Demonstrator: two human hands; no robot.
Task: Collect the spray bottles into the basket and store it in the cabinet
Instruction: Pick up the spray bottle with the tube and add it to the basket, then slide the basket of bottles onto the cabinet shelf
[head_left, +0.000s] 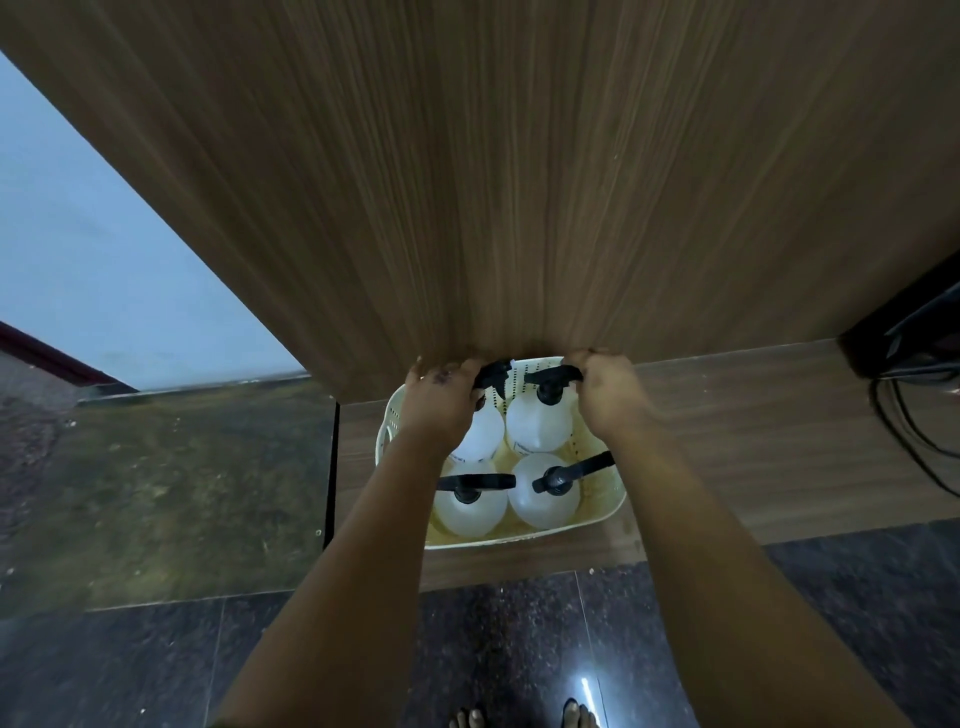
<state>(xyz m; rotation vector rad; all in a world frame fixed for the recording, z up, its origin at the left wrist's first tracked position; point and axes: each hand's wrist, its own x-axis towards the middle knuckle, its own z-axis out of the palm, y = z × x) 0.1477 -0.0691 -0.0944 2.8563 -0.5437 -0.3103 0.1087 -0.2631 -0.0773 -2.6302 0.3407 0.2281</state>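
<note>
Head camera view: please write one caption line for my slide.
Both hands, left and right, hold a cream basket of four spray bottles on a wooden shelf.

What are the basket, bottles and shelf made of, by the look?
Basket: cream moulded plastic, going by its perforated walls; yellowish staining inside. Spray bottles: translucent white plastic bodies, black plastic trigger heads. Cabinet shelf: probably wood-grain laminate board, matte; real wood can't be ruled out.
</note>
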